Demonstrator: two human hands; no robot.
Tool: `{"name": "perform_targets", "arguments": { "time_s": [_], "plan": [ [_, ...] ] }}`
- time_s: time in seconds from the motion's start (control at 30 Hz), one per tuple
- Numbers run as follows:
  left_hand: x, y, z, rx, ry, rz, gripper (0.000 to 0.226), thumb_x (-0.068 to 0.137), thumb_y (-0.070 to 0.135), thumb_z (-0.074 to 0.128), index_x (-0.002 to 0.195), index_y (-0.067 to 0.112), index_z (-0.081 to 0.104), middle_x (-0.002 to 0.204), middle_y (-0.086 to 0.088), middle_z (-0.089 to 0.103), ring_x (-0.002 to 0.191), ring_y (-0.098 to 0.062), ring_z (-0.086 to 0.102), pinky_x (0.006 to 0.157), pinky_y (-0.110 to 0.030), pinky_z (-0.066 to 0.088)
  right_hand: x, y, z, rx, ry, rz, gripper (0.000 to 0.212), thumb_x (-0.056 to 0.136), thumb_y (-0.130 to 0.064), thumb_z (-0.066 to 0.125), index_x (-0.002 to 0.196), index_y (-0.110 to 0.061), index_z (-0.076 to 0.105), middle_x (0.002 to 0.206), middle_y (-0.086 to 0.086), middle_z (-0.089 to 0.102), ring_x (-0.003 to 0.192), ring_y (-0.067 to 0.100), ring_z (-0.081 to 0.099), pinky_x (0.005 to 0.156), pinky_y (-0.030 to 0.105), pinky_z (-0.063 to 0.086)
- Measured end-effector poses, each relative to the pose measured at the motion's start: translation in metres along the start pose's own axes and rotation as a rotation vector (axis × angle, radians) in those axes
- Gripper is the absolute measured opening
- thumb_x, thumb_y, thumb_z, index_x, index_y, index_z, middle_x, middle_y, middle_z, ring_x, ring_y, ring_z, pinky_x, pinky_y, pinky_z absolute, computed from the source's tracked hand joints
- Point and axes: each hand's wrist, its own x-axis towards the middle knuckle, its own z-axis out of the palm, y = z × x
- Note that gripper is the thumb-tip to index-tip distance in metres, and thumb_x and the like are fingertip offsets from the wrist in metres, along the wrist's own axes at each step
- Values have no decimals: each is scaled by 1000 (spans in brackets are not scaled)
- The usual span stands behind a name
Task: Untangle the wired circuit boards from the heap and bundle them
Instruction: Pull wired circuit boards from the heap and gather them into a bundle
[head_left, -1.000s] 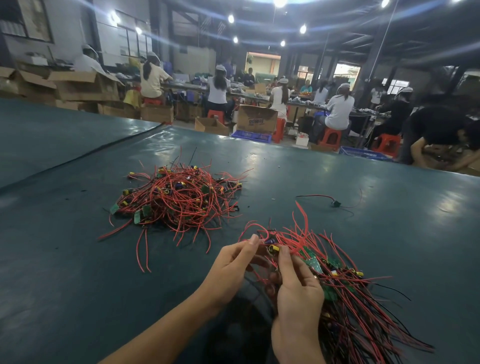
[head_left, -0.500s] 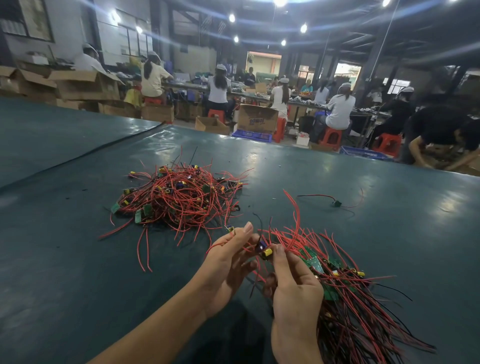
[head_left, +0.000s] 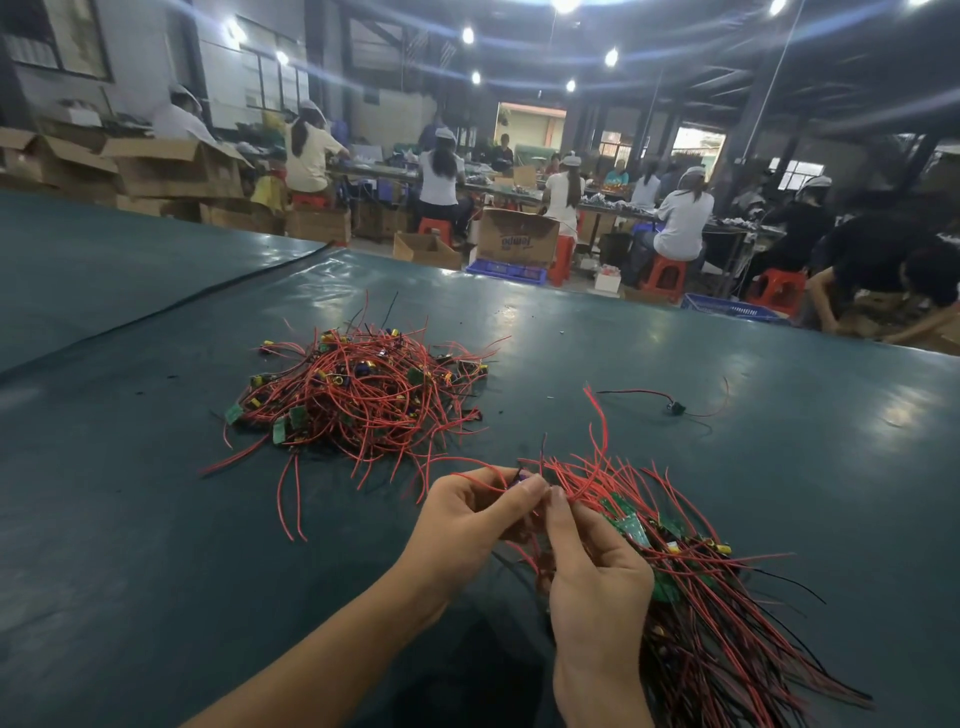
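Pinching wired board (head_left: 522, 475), left hand (head_left: 467, 525); right hand (head_left: 597, 587) grips bundle (head_left: 727, 649), long axis toward lower-right.

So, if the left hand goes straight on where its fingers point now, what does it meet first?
The left hand points to the right, so it likely meets the fingertips of the right hand first, then the bundle of red wires behind them. Depth is unclear.

Factory floor (capped workers (head_left: 680, 218), cartons (head_left: 514, 236))
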Motion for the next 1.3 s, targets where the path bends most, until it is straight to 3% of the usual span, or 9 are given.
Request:
{"name": "perform_targets", "arguments": {
  "time_s": [0.2, 0.37, 0.5, 0.67, 0.77, 0.93, 1.07, 1.2, 1.3],
  "plan": [
    [0, 0, 5, -15, 29, -1, 8, 88, 4, 63, 90, 3, 70, 82, -12, 75, 74, -16, 72, 63, -20, 56, 6, -4, -3, 58, 81, 45, 21, 86, -13, 70, 72, -24, 81, 67, 2, 73, 62, 13, 70, 59, 26, 57],
    [5, 7, -2, -167, 48, -22, 13, 85, 7, 63, 96, 3, 69, 94, -19, 74, 78, -20, 73, 69, -23, 59, 17, -14, -17, 142, 232, 99, 19, 83, -18, 74, 64, -17, 77, 41, -6, 44, 36, 6, 38, 36, 19, 36],
    [8, 12, -9, -256, 33, -18, 27, 75, 16, 66, 99, 3, 67, 97, -19, 74, 81, -21, 73, 68, -23, 58, 23, -20, -25, 255, 250, 65, 8, 87, -15, 70, 83, -10, 75, 45, -8, 53, 37, 3, 38, 38, 17, 36],
    [8, 8, -10, -244, 24, -6, 32, 75, 21, 67, 102, 5, 67, 99, -17, 74, 85, -21, 72, 68, -21, 57, 23, -20, -23, 232, 260, 44, 10, 88, -19, 69, 82, -14, 75, 52, -7, 63, 38, 2, 39, 37, 17, 35],
    [5, 2, -5, -217, 1, -10, 29, 73, 24, 69, 99, 11, 71, 100, -15, 74, 86, -20, 72, 68, -21, 56, 19, -14, -17, 176, 234, 60, 18, 85, -23, 72, 68, -22, 77, 46, -8, 54, 37, 2, 38, 37, 18, 36],
    [1, -1, 0, -138, -57, -2, 32, 76, 26, 68, 105, 12, 70, 103, -10, 74, 92, -18, 72, 71, -21, 56, 0, 4, 3, 126, 130, 64, 13, 84, -17, 72, 79, -25, 81, 72, 1, 75, 64, 9, 67, 70, 28, 52],
    [0, -3, 3, -71, -84, 11, 31, 77, 24, 68, 106, 12, 69, 102, -8, 75, 88, -16, 72, 68, -20, 54, 5, 2, 0, 169, 200, 101, 18, 83, -15, 73, 69, -23, 80, 74, 6, 76, 69, 17, 71, 68, 31, 60],
    [1, -4, 2, -68, -85, 10, 28, 78, 25, 68, 104, 14, 71, 102, -10, 75, 84, -15, 71, 68, -20, 54, 9, -6, -3, 200, 243, 127, 23, 82, -13, 75, 60, -17, 76, 48, -6, 58, 39, 5, 46, 41, 18, 43],
    [6, 2, -6, -95, -65, 28, 30, 78, 25, 67, 105, 12, 69, 102, -13, 74, 81, -17, 71, 69, -21, 55, 19, -19, -17, 276, 284, 123, 21, 82, -11, 73, 62, -14, 72, 48, -8, 52, 37, 3, 34, 34, 17, 30]
  ]
}}
